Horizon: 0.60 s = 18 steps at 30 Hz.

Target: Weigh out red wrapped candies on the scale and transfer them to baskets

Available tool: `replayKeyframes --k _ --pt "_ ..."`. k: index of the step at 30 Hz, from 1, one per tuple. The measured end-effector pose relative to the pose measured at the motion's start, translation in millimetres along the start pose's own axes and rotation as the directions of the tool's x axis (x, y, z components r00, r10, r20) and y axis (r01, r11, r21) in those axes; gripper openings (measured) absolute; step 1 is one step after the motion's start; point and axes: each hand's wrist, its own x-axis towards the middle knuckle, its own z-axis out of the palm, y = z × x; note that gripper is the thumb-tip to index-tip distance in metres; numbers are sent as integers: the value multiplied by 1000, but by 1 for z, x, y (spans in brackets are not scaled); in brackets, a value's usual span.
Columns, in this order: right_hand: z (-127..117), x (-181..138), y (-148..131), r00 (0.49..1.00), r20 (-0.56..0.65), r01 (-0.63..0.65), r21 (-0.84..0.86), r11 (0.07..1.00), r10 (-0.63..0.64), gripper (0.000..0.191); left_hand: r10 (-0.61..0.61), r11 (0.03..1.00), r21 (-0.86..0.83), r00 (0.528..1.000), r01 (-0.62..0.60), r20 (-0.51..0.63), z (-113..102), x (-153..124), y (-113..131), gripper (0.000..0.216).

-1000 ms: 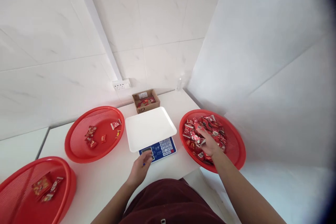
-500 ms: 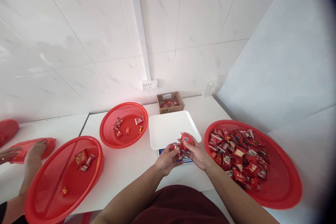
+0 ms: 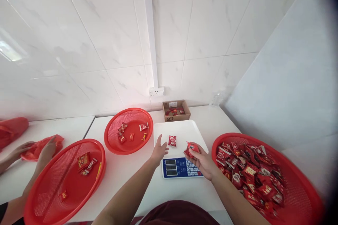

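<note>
One red wrapped candy (image 3: 172,141) lies on the white pan (image 3: 185,129) of a weighing scale. My left hand (image 3: 159,150) is over the pan's left edge, fingers apart and holding nothing, just left of that candy. Red candy packets (image 3: 192,148) are gripped in my right hand (image 3: 202,161), above the pan's front right corner; how many is hard to tell. Below the pan shows the scale's blue panel (image 3: 182,167) with displays and keys, partly covered by my right hand. To the right stands a red basket (image 3: 298,175) heaped with red candy packets (image 3: 250,172).
Two red baskets, a far one (image 3: 111,130) and a near one (image 3: 56,168), hold a few candies on the left. A cardboard box (image 3: 175,117) with red packets stands behind the scale. At far left, another person's hands (image 3: 47,149) handle a red bag (image 3: 38,151).
My hands have moved apart. My left hand let go and shifted left, and a candy now lies on the pan. My right hand keeps its packets. The camera view has shifted slightly.
</note>
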Motion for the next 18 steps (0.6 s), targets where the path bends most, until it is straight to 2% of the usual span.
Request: replayKeyframes --k 3,7,11,15,17,18 --pt "6 8 3 999 6 -35 -54 998 35 42 11 1000 -13 998 -12 -55 -9 -10 -11 67" --pt "15 20 -1 996 85 -5 -52 999 10 39 21 999 -43 999 -23 -48 -11 -29 -19 64" --pt "10 28 -5 999 -17 -31 -132 991 29 39 29 999 -31 999 -29 -21 -12 -42 -23 58" --pt "-24 20 -8 991 -110 66 -74 995 -74 40 -4 1000 -15 999 5 41 -22 -50 -31 52" --pt "-54 10 -13 966 -192 149 -137 979 -174 41 -38 999 -3 996 38 80 -30 -54 -36 51" --pt "-73 3 -15 943 -238 180 -220 959 -232 42 -51 999 2 994 51 93 -33 -55 -38 51"
